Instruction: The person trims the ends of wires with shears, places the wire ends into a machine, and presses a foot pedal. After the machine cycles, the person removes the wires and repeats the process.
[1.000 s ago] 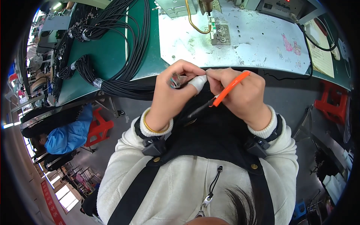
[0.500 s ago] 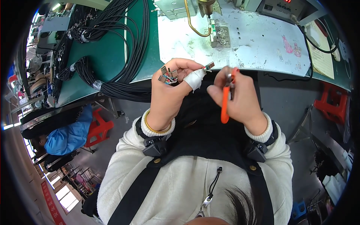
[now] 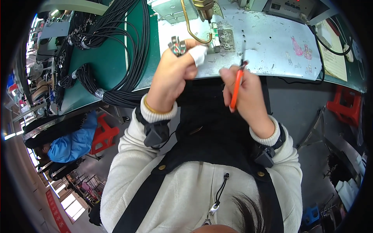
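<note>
My left hand [image 3: 167, 72] is closed over the near edge of the white work plate, beside a machine's curved brass pipe. Several small metal connectors [image 3: 177, 46], apparently USB plugs with bits of coloured wire, stick up from its grip. A white wrapping [image 3: 198, 55] covers the thumb. To the right, my right hand [image 3: 248, 89] is closed on a pair of orange-handled nippers [image 3: 236, 87]. Their dark jaws point away from me over the plate, somewhat smeared by motion. The two hands are apart.
The machine's brass head [image 3: 204, 6] and curved pipe [image 3: 188, 24] stand over a metal fixture [image 3: 226, 40]. Thick black cable bundles [image 3: 120, 94] lie on the green table at left. A control box [image 3: 285, 11] sits at back right. A person in blue [image 3: 68, 143] is at far left.
My left hand has moved forward and slightly left, carrying the connectors over the plate, away from the right hand. The nippers have turned so their jaws point forward.
</note>
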Tool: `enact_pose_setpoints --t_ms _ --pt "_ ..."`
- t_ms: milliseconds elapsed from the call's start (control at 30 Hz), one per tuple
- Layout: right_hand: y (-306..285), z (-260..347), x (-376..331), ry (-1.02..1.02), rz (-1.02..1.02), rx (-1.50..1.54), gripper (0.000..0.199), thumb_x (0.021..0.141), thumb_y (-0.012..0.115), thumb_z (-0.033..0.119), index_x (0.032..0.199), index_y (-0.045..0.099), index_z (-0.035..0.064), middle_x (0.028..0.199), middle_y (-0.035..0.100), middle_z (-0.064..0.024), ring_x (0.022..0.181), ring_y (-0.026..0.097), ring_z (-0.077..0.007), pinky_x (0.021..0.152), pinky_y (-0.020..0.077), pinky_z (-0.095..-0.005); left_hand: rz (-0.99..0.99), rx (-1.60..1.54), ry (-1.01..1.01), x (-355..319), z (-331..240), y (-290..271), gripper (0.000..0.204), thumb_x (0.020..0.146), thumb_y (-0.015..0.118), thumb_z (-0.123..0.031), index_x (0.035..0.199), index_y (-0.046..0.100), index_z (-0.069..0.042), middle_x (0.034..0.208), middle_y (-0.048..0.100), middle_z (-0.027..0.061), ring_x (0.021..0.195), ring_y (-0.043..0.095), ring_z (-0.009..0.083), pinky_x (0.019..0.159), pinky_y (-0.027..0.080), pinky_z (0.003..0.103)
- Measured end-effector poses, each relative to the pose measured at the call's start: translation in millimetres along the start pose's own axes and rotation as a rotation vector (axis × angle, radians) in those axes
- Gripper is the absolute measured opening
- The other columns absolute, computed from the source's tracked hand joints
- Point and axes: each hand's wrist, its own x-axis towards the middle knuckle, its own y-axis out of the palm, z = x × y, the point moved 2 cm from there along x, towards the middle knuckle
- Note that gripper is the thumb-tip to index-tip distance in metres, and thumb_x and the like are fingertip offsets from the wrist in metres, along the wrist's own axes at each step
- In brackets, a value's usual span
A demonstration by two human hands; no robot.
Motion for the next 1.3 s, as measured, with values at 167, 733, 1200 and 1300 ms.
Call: enact_pose_setpoints --t_ms 167,733,1200,1300 --pt "-10 28 36 -0.18 -0.197 0.105 0.023 0.082 0.056 0.023 0.08 0.048 0.0018 0.053 0.047 -0.0008 0.037 0.044 -0.0071 0.033 0.029 -0.0182 -0.014 -0.137 0.039 23 -3 5 0.016 0.078 0.056 -0.006 0.092 0.055 0.002 0.06 0.043 -0.0042 0.043 0.029 0.0007 0.037 0.02 0.017" --pt "-14 27 63 -0.178 -0.065 0.208 0.019 0.081 0.056 0.017 0.085 0.047 -0.0001 0.053 0.041 0.0012 0.044 0.039 -0.0062 0.039 0.0369 -0.0212 0.001 -0.062 -0.016 31 -11 -4 0.016 0.078 0.055 -0.002 0.093 0.053 0.002 0.059 0.046 -0.0014 0.041 0.03 0.0016 0.036 0.022 0.016" --pt "-11 29 57 -0.164 -0.091 0.183 0.019 0.082 0.055 0.018 0.084 0.048 0.0006 0.057 0.044 -0.0005 0.044 0.041 -0.0066 0.04 0.036 -0.0203 -0.001 -0.005 0.017 26 -14 0 0.018 0.077 0.055 -0.001 0.095 0.055 0.002 0.06 0.047 -0.0019 0.041 0.03 0.0016 0.036 0.022 0.017" --pt "-11 29 48 -0.18 -0.072 0.195 0.019 0.082 0.055 0.018 0.082 0.048 0.0012 0.059 0.045 -0.001 0.044 0.041 -0.0063 0.04 0.0356 -0.0199 -0.036 0.104 0.042 13 -14 -1 0.018 0.076 0.055 0.0 0.094 0.057 0.001 0.067 0.05 0.0 0.045 0.033 0.0018 0.039 0.023 0.017"
